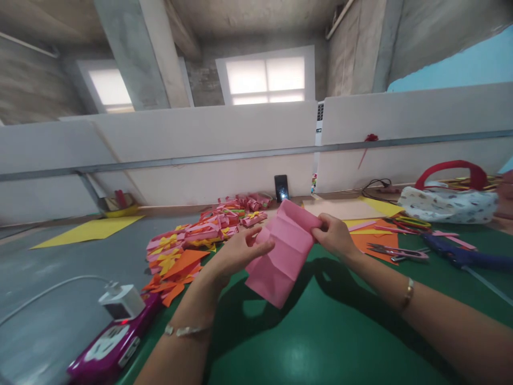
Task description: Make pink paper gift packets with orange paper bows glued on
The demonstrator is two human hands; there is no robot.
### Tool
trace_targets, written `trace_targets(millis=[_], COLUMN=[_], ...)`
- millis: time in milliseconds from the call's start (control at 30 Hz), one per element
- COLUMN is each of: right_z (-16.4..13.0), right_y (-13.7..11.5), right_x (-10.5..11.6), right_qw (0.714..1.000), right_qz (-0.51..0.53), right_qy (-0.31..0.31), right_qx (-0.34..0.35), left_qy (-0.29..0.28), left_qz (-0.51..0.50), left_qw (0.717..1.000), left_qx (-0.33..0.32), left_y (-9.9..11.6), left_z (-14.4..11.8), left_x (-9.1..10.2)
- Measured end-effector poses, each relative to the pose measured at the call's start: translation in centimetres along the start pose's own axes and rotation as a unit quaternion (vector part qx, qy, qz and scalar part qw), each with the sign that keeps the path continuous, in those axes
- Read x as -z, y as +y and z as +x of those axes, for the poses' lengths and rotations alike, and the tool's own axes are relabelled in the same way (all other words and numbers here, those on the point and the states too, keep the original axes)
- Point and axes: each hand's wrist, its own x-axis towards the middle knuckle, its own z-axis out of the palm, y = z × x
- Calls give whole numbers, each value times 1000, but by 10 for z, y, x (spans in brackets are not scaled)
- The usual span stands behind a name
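A sheet of pink paper (pixel 280 251), creased by several parallel folds, is held up above the green mat (pixel 320 342). My left hand (pixel 240 251) has its thumb over the paper's left edge, with the fingers behind. At the upper right corner, my right hand (pixel 333 235) pinches the sheet between thumb and fingers. The paper's top edge curls over, and its lower end hangs free, tilted over its own shadow. Left of the sheet, beyond my left hand, lies a heap of pink, yellow and orange paper pieces (pixel 196 232).
A purple power strip (pixel 116 342) with a white charger (pixel 122 302) lies at the left. Small scissors (pixel 398 252), a blue glue gun (pixel 465 255), orange paper (pixel 371 243) and a patterned bag (pixel 449 203) are at the right. A phone (pixel 281 187) leans at the back.
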Motion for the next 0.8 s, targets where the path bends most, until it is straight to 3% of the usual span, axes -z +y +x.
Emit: trace_targets(millis=[167, 333, 433, 633, 800], right_z=[2, 2, 4, 11, 15], right_y=[6, 9, 5, -3, -5], right_x=[-1, -3, -1, 16, 24], right_qw=[999, 990, 973, 936, 926], right_qz=[2, 99, 174, 258, 285], right_qy=[-4, -65, -124, -226, -232], right_qx=[-39, -82, -89, -85, -83], left_qy=[-40, 31, 38, -114, -133], left_qz=[42, 48, 36, 69, 86], left_qw=[998, 998, 999, 991, 987], left_qx=[-10, 0, 2, 13, 19], left_y=[-4, -12, -10, -11, -16], left_z=[4, 12, 10, 6, 8], left_x=[3, 5, 6, 7, 8])
